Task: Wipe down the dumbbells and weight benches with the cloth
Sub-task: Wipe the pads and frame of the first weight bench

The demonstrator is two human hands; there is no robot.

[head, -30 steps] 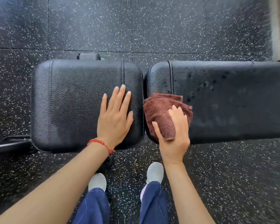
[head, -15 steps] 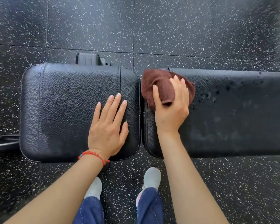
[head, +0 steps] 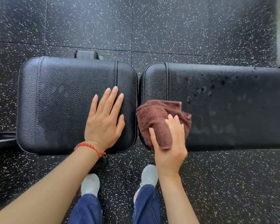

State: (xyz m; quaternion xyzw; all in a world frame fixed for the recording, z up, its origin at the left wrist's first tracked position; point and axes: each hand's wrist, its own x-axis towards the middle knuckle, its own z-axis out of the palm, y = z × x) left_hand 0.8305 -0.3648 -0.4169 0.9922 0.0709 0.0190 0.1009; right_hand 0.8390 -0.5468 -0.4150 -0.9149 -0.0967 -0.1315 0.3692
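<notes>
A black padded weight bench lies across the view in two parts: a seat pad (head: 58, 102) on the left and a long back pad (head: 233, 107) on the right, with a narrow gap between them. My left hand (head: 105, 120) rests flat on the seat pad, fingers apart, holding nothing. My right hand (head: 170, 143) presses a bunched brown cloth (head: 157, 117) onto the near left end of the back pad. Dark wet spots dot the back pad to the right of the cloth. No dumbbells are in view.
Black speckled rubber floor tiles (head: 168, 26) surround the bench. A black bench bracket (head: 86, 54) sticks out behind the seat pad, and a dark frame bar (head: 2, 140) runs off to the left. My grey shoes (head: 149, 175) stand just below the bench.
My right hand has pulled the cloth from the far edge of the back pad toward the near edge. The left hand stays flat on the seat pad.
</notes>
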